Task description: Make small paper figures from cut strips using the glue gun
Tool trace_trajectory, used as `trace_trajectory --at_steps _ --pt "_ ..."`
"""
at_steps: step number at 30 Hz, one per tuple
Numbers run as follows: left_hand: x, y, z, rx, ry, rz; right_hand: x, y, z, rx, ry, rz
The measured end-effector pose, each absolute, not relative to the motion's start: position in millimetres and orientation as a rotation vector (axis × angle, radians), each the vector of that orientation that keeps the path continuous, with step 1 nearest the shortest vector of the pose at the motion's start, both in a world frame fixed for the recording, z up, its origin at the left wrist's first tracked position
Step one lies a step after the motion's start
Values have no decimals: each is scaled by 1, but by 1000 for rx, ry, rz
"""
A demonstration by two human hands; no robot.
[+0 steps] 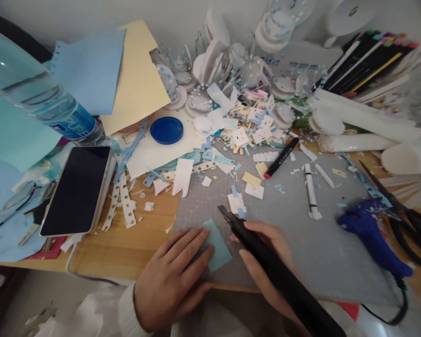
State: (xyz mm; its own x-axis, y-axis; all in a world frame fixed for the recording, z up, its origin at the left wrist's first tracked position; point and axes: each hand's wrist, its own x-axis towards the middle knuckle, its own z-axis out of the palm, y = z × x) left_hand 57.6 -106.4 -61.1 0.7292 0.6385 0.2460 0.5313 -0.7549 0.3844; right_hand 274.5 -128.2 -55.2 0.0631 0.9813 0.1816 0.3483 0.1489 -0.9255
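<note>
My left hand [180,271] lies flat, fingers stretched out, on a small light-teal piece of paper [218,248] at the front edge of the grey cutting mat [284,201]. Its fingers cover part of the paper. In my right hand [272,262] is a long black utility knife [277,276], held at a slant with the thumb and fingers around it. The knife's dark tip points up and left, just beyond the paper's upper right corner. A white paper scrap with blue strips [236,202] lies a little beyond the tip.
A blue glue gun [373,238] and black scissors [409,215] lie right. A phone [77,189] and water bottle [38,93] are left. Paper scraps [240,136], a blue lid [167,130], a black marker [281,158] and white rolls [368,114] crowd the back.
</note>
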Motion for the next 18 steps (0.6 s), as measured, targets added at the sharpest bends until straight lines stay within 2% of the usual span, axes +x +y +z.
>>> trace_trajectory --at_steps 18 --pt "60 -108 -61 2689 906 557 280 -136 -57 -1439 -1472 496"
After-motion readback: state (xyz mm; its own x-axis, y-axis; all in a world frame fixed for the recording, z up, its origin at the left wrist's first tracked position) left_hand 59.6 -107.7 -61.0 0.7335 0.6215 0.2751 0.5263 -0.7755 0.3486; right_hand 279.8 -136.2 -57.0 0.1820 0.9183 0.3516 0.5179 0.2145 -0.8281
